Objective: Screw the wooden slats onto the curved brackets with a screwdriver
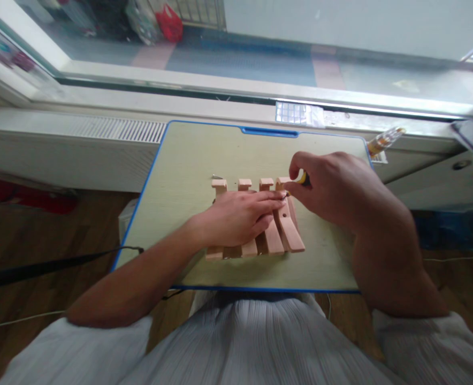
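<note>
A small rack of pale wooden slats with curled far ends rests on the board. My left hand lies across the slats, holding the rack down, its fingertips beside the rightmost slat. In my right hand is a screwdriver with a yellow and black handle, mostly hidden by the curled fingers. Its tip points down at the rightmost slat, close to my left fingertips; whether a screw sits under it I cannot make out. A dark hole shows in that slat. Beyond the rack lies a loose screw.
The blue-edged board has a handle slot at its far side. A white radiator and window sill stand behind it. A bottle with amber contents leans past the far right corner. A black strap hangs at the left.
</note>
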